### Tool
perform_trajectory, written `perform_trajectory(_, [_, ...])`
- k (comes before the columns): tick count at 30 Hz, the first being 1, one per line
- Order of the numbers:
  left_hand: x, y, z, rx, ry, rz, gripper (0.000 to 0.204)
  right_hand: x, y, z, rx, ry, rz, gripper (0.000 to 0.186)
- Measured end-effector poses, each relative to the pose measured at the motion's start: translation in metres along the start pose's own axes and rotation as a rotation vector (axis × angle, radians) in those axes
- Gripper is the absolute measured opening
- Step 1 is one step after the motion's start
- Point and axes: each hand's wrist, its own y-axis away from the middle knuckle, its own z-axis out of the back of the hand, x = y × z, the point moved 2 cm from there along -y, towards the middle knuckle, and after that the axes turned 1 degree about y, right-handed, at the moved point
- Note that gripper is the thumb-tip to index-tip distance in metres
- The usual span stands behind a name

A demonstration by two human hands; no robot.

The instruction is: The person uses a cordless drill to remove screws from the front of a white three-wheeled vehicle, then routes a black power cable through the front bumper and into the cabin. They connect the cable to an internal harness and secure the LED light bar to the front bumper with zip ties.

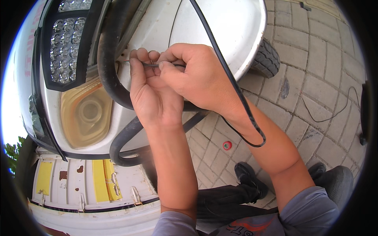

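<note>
Against the white vehicle body [153, 27], my left hand [151, 90] is turned palm up, its fingertips curled onto a thin dark wire [147, 64] with a slim end at the left. My right hand [193, 74] pinches that wire between thumb and forefinger, touching my left fingers. A longer black cable [214, 43] comes down from the top, loops over my right forearm and passes beneath it. Behind my left hand runs a bent black tube [114, 74]. Part of the wire is hidden by my fingers.
An LED lamp panel [65, 51] and yellowed lamp [84, 112] are at left, above a white panel with yellow strips [100, 179]. A tyre [265, 61] is right. On the paving [291, 35] lie a small red roll [227, 145] and a thin wire [330, 118].
</note>
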Motion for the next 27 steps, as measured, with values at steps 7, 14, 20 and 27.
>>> perform_trajectory(7, [-0.002,-0.009,0.007,0.019,0.039,-0.02,0.018,-0.004,0.009,0.008,-0.001,-0.124,-0.077,0.022])
perform_trajectory(14, [-0.005,-0.007,-0.002,0.055,-0.027,0.003,0.021,0.004,0.005,-0.001,-0.072,0.028,0.061,0.016])
perform_trajectory(20, [-0.002,0.009,0.004,0.003,0.082,0.174,0.028,0.008,-0.005,-0.01,-0.1,0.317,0.294,0.011])
perform_trajectory(27, [0.004,0.012,0.001,-0.067,-0.039,-0.043,0.024,0.005,0.005,-0.009,-0.103,0.401,0.314,0.01])
